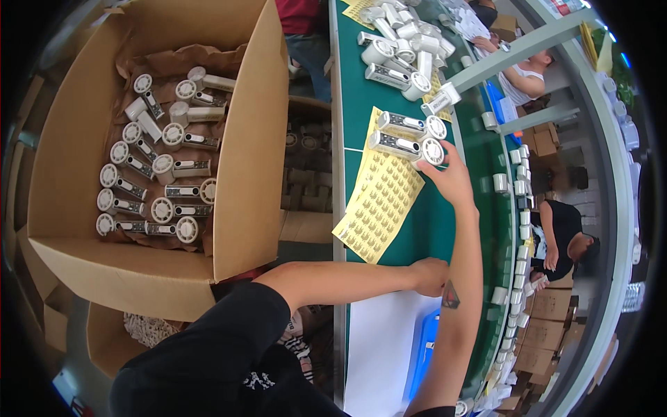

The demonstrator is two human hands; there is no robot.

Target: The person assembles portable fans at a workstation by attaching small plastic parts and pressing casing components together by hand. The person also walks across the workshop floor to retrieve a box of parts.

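Note:
My right hand [451, 174] grips the round vented head of a white handheld fan [396, 144], thumb on the near side and fingers on the far side. The fan lies across a yellow sticker sheet [382, 201] on the green table. A second white fan [401, 124] lies right alongside it, on the sheet's far end. My left hand [429, 276] is curled low over the table below the sheet, partly behind my right forearm. Whatever its fingers hold, if anything, is hidden.
A deep cardboard box [250, 160] on the left holds several fans on brown paper. More wrapped fans [410, 42] are heaped at the table's far end. Grey metal framing [521, 62] and a conveyor line [511, 278] run along the right, with co-workers [559, 236] beyond.

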